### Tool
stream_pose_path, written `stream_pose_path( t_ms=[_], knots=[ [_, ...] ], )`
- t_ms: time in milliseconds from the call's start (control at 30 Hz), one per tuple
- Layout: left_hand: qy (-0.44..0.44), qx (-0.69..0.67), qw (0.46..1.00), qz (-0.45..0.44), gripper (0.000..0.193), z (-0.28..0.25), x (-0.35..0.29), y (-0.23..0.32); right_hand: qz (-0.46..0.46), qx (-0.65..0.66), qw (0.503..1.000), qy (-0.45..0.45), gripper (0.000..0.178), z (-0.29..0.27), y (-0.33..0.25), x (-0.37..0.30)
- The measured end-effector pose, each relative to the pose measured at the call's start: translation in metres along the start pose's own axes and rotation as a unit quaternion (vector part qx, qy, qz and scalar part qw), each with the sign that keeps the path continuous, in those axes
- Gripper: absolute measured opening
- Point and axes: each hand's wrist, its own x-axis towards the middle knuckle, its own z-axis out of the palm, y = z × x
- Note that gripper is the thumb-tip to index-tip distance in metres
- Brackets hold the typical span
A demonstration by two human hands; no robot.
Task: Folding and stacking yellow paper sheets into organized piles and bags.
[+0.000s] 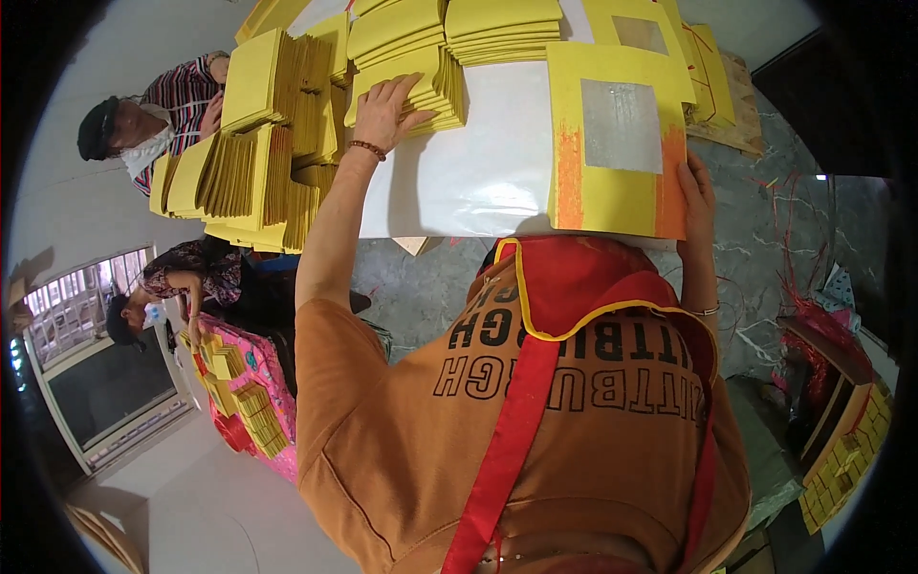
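Note:
On the white-covered table [478, 182], my left hand [384, 113] rests with fingers spread on a stack of folded yellow paper [445, 91]. A beaded bracelet circles that wrist. Over to the right lies a large yellow paper sheet [612, 206] with a silvery square in its middle and orange bands down both sides. My right hand [698, 196] grips its right edge, the fingers bent there and the thumb mostly hidden. More sheets of the same kind show beneath and behind it.
Further folded yellow stacks [258, 81] crowd the table's far and left side. A person in a striped top [182, 91] stands there. Another person [196, 273] works at a pink-covered table [273, 368]. Red strings [794, 249] and a wooden pallet [746, 105] lie at the right.

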Motion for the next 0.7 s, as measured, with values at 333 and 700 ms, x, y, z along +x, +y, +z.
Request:
stream_pose_path(
  t_ms=[333, 700],
  knots=[
    [-0.039, 0.018, 0.999, -0.028, 0.069, -0.0032, 0.0017, 0.0026, 0.003, 0.008, 1.000, 0.000, 0.039, 0.0025, -0.0019, -0.0011],
    [-0.012, 0.027, 1.000, 0.007, 0.064, 0.0012, 0.0002, -0.0019, 0.006, 0.015, 1.000, 0.002, 0.038, 0.0025, -0.0013, -0.0013]
  ],
)
